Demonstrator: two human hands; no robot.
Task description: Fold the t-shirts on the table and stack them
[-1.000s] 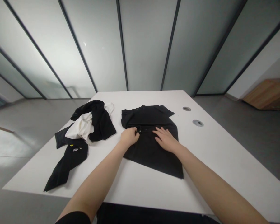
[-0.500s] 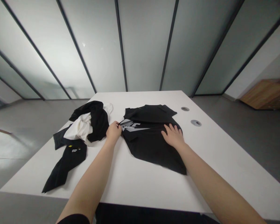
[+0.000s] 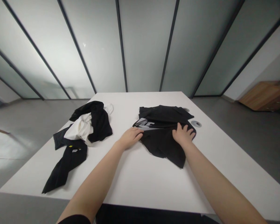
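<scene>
Since both hands are on the black T-shirt [image 3: 164,144], start there: the left hand [image 3: 130,138] is open and flat, its fingertips just at the shirt's edge, while the right hand [image 3: 183,135] sits further onto it, fingers spread and a bit curled. Can't tell if it's actually pinching cloth. Shirt's bunched between them, long side running roughly across, with the grey logo [image 3: 144,123] just past the left fingertips. Messy clothes pile [image 3: 100,124] lies further left, and a round desk grommet [image 3: 196,123] sits just past the right hand.

Both hands [image 3: 130,138] [image 3: 183,134] on black T-shirt [image 3: 163,146]
</scene>
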